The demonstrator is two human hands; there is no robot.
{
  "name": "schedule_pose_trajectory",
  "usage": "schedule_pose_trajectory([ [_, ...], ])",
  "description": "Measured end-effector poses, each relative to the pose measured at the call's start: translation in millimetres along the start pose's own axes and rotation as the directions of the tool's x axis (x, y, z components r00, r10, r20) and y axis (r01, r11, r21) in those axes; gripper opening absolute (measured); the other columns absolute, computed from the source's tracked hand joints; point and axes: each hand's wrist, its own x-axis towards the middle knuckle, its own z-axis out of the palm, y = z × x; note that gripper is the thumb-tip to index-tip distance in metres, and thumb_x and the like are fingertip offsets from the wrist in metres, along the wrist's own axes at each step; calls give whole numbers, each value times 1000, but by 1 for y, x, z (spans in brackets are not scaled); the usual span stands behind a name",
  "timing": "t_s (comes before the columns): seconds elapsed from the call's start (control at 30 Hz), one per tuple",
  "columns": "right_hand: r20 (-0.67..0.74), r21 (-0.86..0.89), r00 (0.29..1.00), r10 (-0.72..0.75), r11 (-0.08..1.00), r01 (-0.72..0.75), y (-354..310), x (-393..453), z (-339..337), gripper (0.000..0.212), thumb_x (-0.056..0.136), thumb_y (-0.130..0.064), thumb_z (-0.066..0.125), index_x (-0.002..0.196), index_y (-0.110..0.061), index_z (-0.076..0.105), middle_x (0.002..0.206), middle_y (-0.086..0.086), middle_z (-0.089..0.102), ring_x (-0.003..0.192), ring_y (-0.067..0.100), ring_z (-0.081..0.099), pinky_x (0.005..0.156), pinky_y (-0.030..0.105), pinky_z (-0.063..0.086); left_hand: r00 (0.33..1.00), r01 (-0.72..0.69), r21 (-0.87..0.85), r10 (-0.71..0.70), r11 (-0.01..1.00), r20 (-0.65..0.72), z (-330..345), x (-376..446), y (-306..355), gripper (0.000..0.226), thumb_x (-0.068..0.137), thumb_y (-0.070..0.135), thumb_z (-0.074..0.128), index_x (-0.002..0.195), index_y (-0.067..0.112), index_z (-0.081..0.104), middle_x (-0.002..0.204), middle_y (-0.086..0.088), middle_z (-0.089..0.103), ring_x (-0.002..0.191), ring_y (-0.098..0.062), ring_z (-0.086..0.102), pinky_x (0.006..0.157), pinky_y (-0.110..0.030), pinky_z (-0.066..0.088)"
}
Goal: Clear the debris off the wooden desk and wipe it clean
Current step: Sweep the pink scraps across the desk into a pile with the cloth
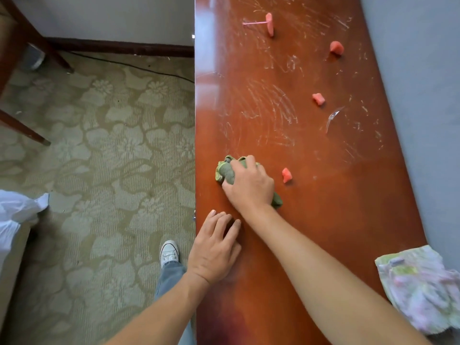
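Observation:
My right hand point(250, 186) is shut on a crumpled green cloth point(225, 170) and presses it on the reddish wooden desk point(323, 207) near its left edge. My left hand point(215, 247) rests flat on the desk's left edge, fingers slightly apart, holding nothing. Several pink debris bits lie on the desk: one point(286, 175) just right of the cloth, one point(318, 98) farther back, one point(336, 48) and a long one point(270, 23) with a thin pink stick point(255, 23) at the far end. A clear plastic scrap point(333, 118) lies at mid right. White smears cover the far half.
A crumpled floral paper wad point(420, 290) sits on the desk's near right edge against the grey wall point(423, 95). Left of the desk is patterned carpet point(99, 158), with chair legs point(25, 125), a white bag point(17, 212) and my shoe point(169, 252).

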Motion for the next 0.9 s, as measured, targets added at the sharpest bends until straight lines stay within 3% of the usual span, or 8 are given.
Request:
schedule_pose_trajectory([
  [0.07, 5, -23, 978, -208, 978, 208, -15, -11, 11, 40, 79, -48, 73, 114, -29, 67, 118, 1, 59, 101, 28, 61, 62, 31, 39, 1000, 12, 14, -12, 1000, 26, 1, 0, -1, 35, 85, 19, 62, 116, 4, 71, 114, -22, 64, 112, -43, 57, 113, -57, 42],
  [0.17, 116, -8, 814, -570, 819, 574, -20, -9, 12, 44, 78, -49, 75, 118, -32, 68, 122, 1, 59, 100, 28, 60, 61, 32, 37, 999, 23, 22, -23, 1000, 23, 2, 0, -1, 32, 86, 19, 64, 115, 6, 70, 109, -22, 64, 99, -47, 60, 109, -56, 45],
  [0.23, 124, -33, 885, -449, 889, 456, -21, 4, 5, 43, 85, -51, 69, 123, -32, 65, 125, 1, 55, 108, 27, 59, 64, 33, 38, 1000, 8, 6, -8, 1000, 18, 1, -1, 0, 38, 86, 16, 61, 121, 4, 70, 113, -20, 64, 107, -44, 59, 113, -55, 43],
  [0.33, 39, 20, 999, -1, 1000, 0, -22, 10, 1, 39, 89, -49, 66, 123, -29, 63, 124, 3, 53, 111, 29, 58, 70, 36, 46, 999, -1, -15, 2, 1000, 38, 1, -1, -1, 43, 87, 16, 58, 126, 2, 69, 122, -19, 64, 118, -40, 61, 116, -56, 40],
  [0.5, 49, -10, 931, -361, 932, 362, -4, -11, 12, 44, 80, -50, 72, 121, -34, 67, 124, 0, 59, 102, 27, 62, 62, 31, 44, 1000, 10, -19, -9, 1000, 10, 2, 0, -1, 38, 86, 17, 59, 119, 3, 72, 113, -22, 64, 116, -43, 57, 114, -57, 42],
  [0.67, -31, 39, 963, 267, 963, -266, 0, -22, 10, 44, 89, -48, 67, 130, -33, 62, 128, 1, 55, 111, 27, 59, 74, 36, 52, 998, 6, -1, -6, 1000, 69, 2, -1, -2, 41, 89, 21, 60, 125, 3, 71, 122, -20, 65, 122, -38, 55, 116, -58, 38],
  [0.8, -1, -27, 994, -105, 994, 105, -13, -31, 18, 44, 77, -48, 76, 119, -36, 67, 118, -1, 60, 97, 26, 64, 63, 30, 47, 989, -7, -43, 14, 999, 147, 3, -2, -4, 38, 87, 21, 65, 120, 4, 72, 123, -23, 66, 121, -44, 59, 114, -60, 40],
  [0.9, 47, 26, 988, 150, 988, -151, -14, -12, 4, 44, 85, -49, 69, 128, -39, 63, 126, -1, 56, 108, 27, 61, 74, 35, 49, 967, -15, -98, 39, 995, 253, -9, 7, -9, 45, 82, 19, 56, 121, 3, 72, 123, -21, 66, 123, -39, 55, 116, -57, 36],
])
